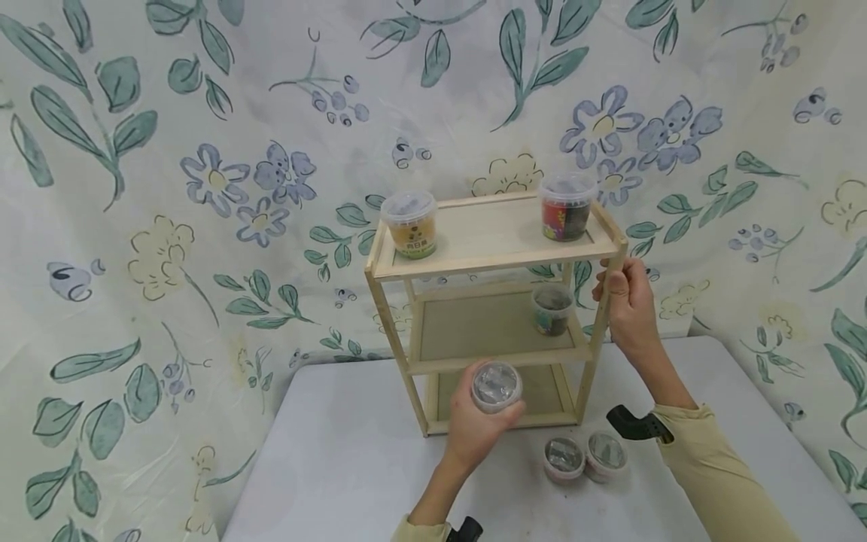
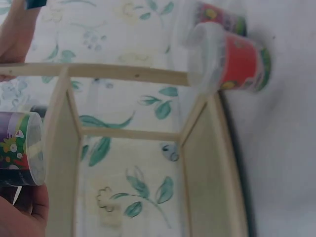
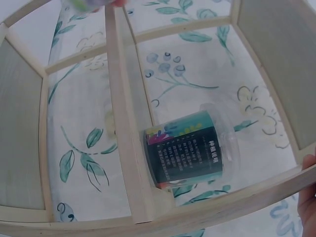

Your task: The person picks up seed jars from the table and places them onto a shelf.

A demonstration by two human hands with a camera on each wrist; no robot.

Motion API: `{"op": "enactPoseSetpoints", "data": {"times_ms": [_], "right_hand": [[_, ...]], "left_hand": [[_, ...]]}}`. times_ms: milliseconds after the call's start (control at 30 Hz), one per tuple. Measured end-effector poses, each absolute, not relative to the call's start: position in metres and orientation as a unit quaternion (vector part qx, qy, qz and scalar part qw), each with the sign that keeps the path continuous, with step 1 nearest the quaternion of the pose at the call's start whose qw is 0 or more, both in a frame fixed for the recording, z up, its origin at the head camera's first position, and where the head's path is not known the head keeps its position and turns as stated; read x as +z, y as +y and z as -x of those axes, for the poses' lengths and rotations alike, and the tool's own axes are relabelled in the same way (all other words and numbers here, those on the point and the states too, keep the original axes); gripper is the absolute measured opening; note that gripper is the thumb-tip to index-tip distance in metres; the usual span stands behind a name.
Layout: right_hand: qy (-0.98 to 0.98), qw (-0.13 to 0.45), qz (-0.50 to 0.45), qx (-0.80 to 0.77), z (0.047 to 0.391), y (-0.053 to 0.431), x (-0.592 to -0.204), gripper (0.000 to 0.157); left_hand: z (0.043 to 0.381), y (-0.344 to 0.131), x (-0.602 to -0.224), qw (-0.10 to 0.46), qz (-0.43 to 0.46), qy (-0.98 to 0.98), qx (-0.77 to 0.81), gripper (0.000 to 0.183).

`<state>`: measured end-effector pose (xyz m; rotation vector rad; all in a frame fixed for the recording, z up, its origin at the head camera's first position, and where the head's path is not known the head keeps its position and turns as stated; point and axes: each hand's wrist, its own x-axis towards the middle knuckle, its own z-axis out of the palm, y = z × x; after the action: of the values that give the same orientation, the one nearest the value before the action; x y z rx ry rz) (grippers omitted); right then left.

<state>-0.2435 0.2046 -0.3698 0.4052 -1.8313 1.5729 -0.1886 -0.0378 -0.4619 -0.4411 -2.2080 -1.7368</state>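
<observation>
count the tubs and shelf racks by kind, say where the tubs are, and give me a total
Plastic tubs: 6 (2 on the top shelf, 1 on the middle shelf, 1 in the left hand, 2 on the table)
Wooden shelf rack: 1
Total: 7

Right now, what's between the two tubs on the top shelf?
Nothing: in the head view, the top shelf is bare from the yellow-labelled tub at the left to the red-and-black tub at the right.
</observation>
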Motion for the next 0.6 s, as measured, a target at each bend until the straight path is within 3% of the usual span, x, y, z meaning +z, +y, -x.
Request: {"op": "enactPoseSetpoints", "data": {"times_ms": [267,600], "right_hand": [[-0.706,0.343,-0.154,0.6,0.242,0.205,-0.368,0.038],[-0.697,0.341,-0.163,0.609,0.244,0.205,-0.372,0.036]], "left_hand": [[0.215,-0.05,-0.431,0.204,0.165,-0.76,-0.595,0.073],[0.243,-0.068,-0.414,0.226,0.115,-0.776,-0.578,0.072]]}}
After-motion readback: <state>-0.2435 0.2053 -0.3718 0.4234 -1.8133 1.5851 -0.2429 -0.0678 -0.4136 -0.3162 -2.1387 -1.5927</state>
